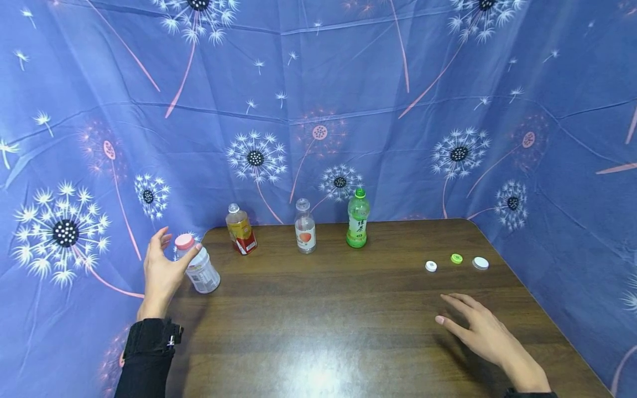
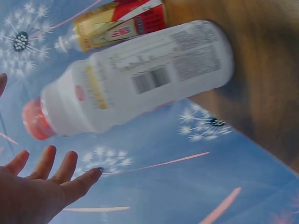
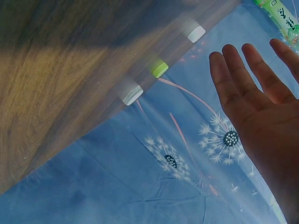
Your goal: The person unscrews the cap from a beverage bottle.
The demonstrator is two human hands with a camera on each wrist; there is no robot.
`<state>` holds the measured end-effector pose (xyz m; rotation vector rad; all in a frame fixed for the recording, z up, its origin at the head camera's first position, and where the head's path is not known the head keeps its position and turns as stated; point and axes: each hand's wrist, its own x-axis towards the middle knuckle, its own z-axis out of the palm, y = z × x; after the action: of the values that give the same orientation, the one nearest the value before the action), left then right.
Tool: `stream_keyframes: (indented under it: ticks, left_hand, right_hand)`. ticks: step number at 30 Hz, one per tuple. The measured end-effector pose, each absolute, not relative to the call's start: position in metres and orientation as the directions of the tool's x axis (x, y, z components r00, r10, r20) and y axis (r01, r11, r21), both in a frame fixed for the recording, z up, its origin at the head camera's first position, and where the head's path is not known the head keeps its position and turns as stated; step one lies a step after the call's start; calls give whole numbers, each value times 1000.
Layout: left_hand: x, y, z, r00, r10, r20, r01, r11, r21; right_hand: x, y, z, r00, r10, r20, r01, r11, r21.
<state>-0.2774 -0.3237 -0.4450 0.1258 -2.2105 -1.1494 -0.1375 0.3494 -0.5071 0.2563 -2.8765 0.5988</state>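
At the table's left edge stands a white bottle with a pink cap (image 1: 201,271), its label with a barcode showing in the left wrist view. My left hand (image 1: 163,272) is beside its cap, thumb and fingers spread on either side. In the left wrist view the fingers (image 2: 65,179) are apart from the bottle. Over the right part of the table hovers my right hand (image 1: 480,331), fingers extended and holding nothing. Beyond it lie a small white cap (image 1: 431,266), a green cap (image 1: 456,258) and a larger white cap (image 1: 480,263).
Along the back of the wooden table (image 1: 318,309) stand a bottle with a yellow and red label (image 1: 241,231), a clear bottle with a peach-coloured fruit on its label (image 1: 305,229), and a green tea bottle (image 1: 358,218), all uncapped-looking. A blue dandelion-print cloth (image 1: 318,72) surrounds the table.
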Motion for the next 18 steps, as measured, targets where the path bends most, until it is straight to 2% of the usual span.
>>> stream_keyframes:
  ticks: [7, 14, 18]
  left_hand:
    - [-284, -300, -426, -765, -276, 581, 270, 681, 680]
    - [-293, -277, -411, -699, -202, 685, 379, 708, 596]
    - [-302, -265, -408, -705, -165, 689, 409, 699, 586]
  right_hand:
    - [-137, 350, -508, -966, -123, 227, -203, 905, -374]
    - [-135, 351, -512, -966, -120, 228, -201, 905, -375]
    - [-132, 352, -515, -974, -111, 200, -181, 906, -382]
